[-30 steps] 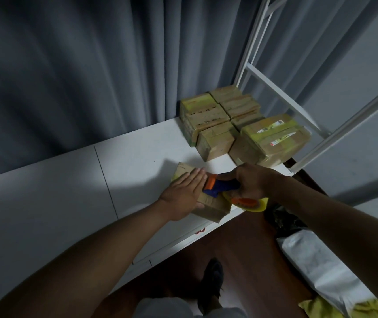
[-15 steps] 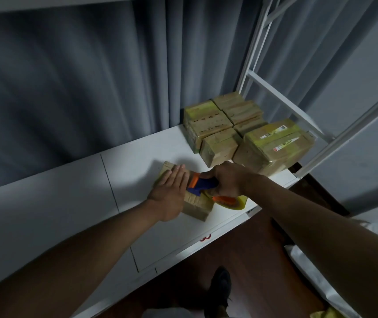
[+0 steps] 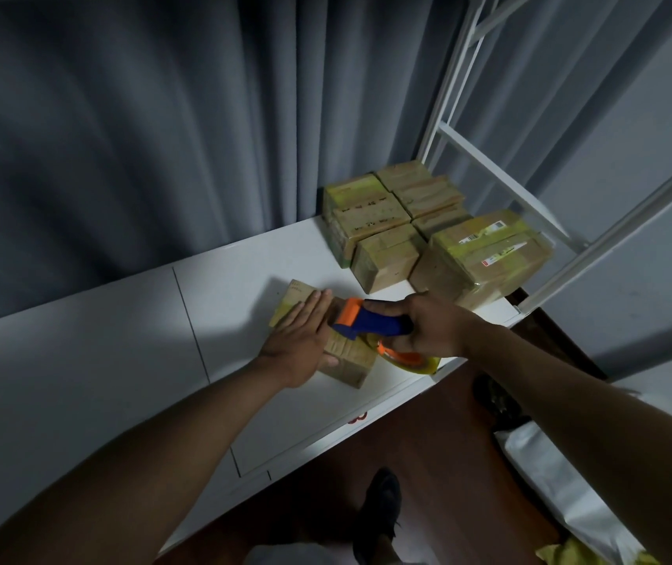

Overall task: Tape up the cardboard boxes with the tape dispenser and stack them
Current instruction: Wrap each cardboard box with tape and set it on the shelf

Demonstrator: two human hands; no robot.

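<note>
Since a second ago the tape dispenser (image 3: 371, 325) has travelled along the top of the cardboard box (image 3: 342, 354), away from its near end and toward the flat palm, with its orange head now close to the fingertips

From the head camera, the only view here, the box lies on the white table (image 3: 122, 360) near the front edge. The left hand (image 3: 299, 338) lies on its lid with straight fingers pressed flat, holding nothing; I judge it is there to keep the flaps shut and stop the box from sliding under the pull of the tape. The right hand (image 3: 428, 328) has its fingers curled round the blue handle of the dispenser, whose tape roll hangs past the box's near right side, so the strip can feed out along the seam as the head runs forward

The taped boxes (image 3: 428, 234) stand packed together in the far right corner of the table, beside the white rack (image 3: 501, 185), well apart from this one; that seems to be where the stack is built, leaving room in front for taping
</note>
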